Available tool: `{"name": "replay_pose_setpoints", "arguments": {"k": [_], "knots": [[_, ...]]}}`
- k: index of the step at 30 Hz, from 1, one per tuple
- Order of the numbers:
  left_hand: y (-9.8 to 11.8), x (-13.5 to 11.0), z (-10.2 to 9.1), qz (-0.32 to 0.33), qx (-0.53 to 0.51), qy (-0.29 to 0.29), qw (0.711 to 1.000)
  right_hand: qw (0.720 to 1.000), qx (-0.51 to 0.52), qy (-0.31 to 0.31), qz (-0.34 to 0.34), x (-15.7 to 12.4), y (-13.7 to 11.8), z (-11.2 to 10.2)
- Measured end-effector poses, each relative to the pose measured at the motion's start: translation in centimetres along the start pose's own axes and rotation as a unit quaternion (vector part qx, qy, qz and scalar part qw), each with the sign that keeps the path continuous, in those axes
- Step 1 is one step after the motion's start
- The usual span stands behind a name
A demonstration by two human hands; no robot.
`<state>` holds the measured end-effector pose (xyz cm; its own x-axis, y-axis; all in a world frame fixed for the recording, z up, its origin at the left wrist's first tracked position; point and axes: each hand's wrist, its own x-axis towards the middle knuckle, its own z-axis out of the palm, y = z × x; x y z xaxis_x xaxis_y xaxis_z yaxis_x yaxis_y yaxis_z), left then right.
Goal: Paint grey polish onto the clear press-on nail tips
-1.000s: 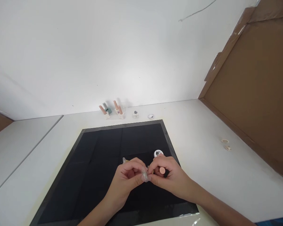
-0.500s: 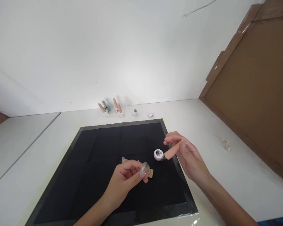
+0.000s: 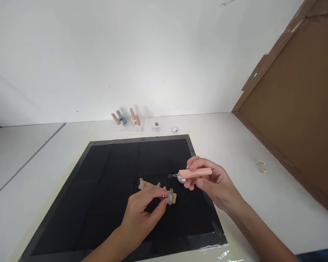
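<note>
A nail polish brush (image 3: 194,173) with a long pink cap is held in my right hand (image 3: 209,180), its bristles pointing left. Partly hidden behind the cap is a small round white jar (image 3: 181,179) on the black mat (image 3: 112,203). My left hand (image 3: 146,207) pinches a shiny, greyish clear false nail (image 3: 171,197) between thumb and fingertips. Beneath these fingers lies a tan strip (image 3: 147,184) with more false nails standing on it, such as a clear one (image 3: 141,182) at its left end. The hand covers the strip's middle.
Nail polish bottles with pink caps (image 3: 132,114) and one green bottle (image 3: 123,119) stand along the wall. Near them are a small clear bottle (image 3: 156,127) and a round white lid (image 3: 175,130). Two small cream pieces (image 3: 262,170) lie right, before a brown cardboard panel (image 3: 289,109).
My right hand has turned the brush from a slant to nearly level, and its bristles now show over the mat. The left hand has lowered the false nail slightly toward the strip.
</note>
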<state>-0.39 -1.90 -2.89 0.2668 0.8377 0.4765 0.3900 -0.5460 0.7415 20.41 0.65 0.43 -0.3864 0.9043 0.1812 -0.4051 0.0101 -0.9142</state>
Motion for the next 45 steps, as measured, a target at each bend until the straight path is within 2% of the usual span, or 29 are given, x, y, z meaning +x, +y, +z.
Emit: {"name": "replay_pose_setpoints", "arguments": {"k": [11, 16, 28, 36, 42, 45], "knots": [[0.2, 0.0, 0.0, -0.078, -0.052, -0.013, 0.995, 0.992, -0.111, 0.056, -0.008, -0.5, 1.2, -0.6], [0.2, 0.0, 0.0, -0.085, -0.065, -0.020, 0.994, 0.986, -0.155, 0.040, -0.045, -0.5, 1.5, -0.4], [0.5, 0.0, 0.1, -0.013, -0.023, -0.018, 0.999, 0.972, -0.220, 0.057, -0.051, -0.4, 1.2, 0.4], [0.4, -0.3, 0.1, 0.015, -0.004, -0.024, 1.000, 0.961, -0.244, 0.116, -0.055, -0.4, 1.5, 0.2], [0.4, -0.3, 0.3, 0.054, 0.013, -0.016, 0.998, 0.971, -0.222, 0.069, -0.062, -0.5, 1.5, 0.6], [0.4, -0.3, 0.3, 0.058, 0.012, -0.016, 0.998, 0.964, -0.244, 0.087, -0.065, -0.4, 1.5, 0.8]]}}
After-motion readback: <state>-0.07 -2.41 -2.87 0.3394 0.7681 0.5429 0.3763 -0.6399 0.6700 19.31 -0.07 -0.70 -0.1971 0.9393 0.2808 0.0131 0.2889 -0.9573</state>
